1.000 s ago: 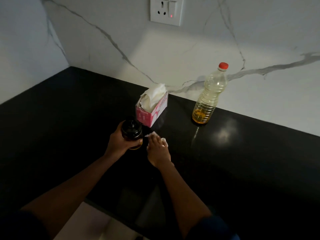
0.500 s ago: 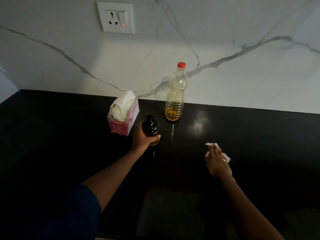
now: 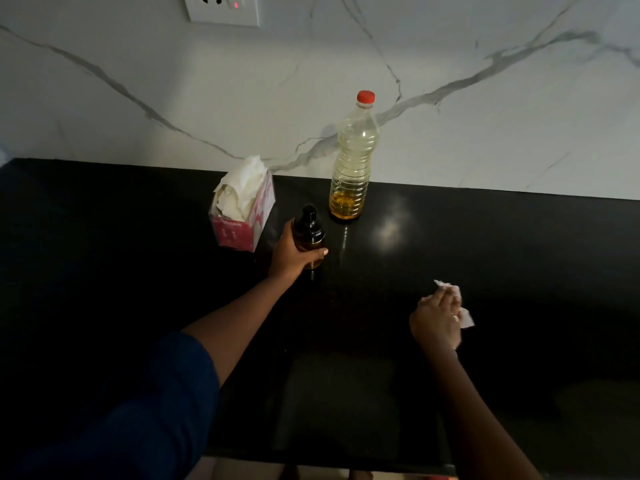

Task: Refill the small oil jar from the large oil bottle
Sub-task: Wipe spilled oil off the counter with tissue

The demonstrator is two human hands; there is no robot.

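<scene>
Now | black counter, veined marble wall | left hand grips small oil jar | right hand flat on tissue

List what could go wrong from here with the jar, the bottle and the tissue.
1. The left hand grips the jar close to the tissue box and the bottle; a careless move might knock one over.
2. The right hand lies on a tissue; if it has picked up oil, it may slip on the bottle.
3. The counter is black and dimly lit, so drips could go unseen.
</scene>
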